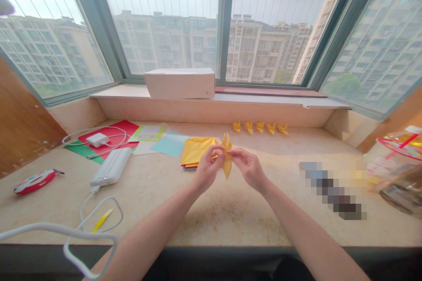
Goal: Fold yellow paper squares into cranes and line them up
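Between my two hands, a little above the counter, is a partly folded yellow origami paper (pixel 227 164), narrow and upright, with two points at the top and one below. My left hand (pixel 211 162) pinches its left side, and my right hand (pixel 247 166) pinches its right edge with thumb and forefinger. Just behind my left hand lies a stack of folded paper (pixel 198 150), yellow on top with red and blue edges beneath. Farther back, several finished yellow paper cranes (pixel 260 127) stand in a row against the back wall.
Left of my hands are coloured paper sheets (pixel 132 126), a white charger (pixel 97 140), a white power bank (pixel 112 167), cables (pixel 92 227) and a red-white cutter (pixel 36 182). A yellow strip (pixel 103 220) lies near the front. A white box (pixel 180 84) sits on the sill; a drink cup (pixel 395 158) stands right.
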Demonstrator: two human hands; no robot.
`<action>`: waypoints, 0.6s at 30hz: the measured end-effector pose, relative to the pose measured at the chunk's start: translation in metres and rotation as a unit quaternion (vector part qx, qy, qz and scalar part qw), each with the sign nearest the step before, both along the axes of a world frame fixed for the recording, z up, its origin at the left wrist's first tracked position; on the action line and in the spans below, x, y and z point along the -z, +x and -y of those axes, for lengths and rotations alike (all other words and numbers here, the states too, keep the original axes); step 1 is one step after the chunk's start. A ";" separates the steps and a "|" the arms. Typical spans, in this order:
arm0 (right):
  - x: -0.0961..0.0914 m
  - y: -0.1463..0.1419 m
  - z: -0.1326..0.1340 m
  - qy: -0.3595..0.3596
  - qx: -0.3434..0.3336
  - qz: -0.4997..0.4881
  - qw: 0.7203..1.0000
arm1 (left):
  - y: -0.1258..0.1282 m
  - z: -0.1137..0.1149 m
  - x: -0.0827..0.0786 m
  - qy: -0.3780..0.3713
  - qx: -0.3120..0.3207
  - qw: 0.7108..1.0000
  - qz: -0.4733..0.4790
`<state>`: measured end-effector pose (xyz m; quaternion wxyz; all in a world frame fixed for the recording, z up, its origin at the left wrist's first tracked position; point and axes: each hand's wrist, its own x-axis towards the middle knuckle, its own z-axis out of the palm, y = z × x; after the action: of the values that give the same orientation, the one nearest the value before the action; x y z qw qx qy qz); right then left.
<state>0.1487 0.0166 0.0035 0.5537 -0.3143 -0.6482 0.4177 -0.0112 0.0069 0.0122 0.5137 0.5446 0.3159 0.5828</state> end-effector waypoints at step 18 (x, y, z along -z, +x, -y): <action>-0.009 0.029 -0.009 -0.068 -0.134 0.046 0.988 | -0.014 -0.010 0.010 0.083 0.047 0.991 -0.096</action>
<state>0.1773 0.0258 0.0129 0.4397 -0.2804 -0.6793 0.5163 -0.0250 0.0164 0.0019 0.4606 0.6528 0.2883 0.5278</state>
